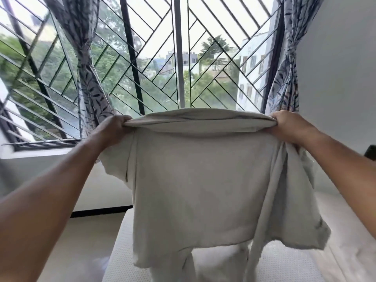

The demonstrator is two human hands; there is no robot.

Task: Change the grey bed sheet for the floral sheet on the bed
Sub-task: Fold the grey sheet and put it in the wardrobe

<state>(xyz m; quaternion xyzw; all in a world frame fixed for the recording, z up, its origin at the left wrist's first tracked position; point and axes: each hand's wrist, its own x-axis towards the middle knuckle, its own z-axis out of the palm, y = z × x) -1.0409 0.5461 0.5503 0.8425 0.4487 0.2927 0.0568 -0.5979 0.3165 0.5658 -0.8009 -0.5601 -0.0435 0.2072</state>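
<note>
Between the left hand [115,127] and right hand [289,125], the grey sheet [195,180] hangs folded, each fist bunching a top corner, likely to fold it clear of the bare mattress [219,263] beneath.

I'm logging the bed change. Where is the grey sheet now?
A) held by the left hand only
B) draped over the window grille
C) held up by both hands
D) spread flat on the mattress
C: the left hand and right hand each grip one end of the grey sheet along its top fold.
</note>
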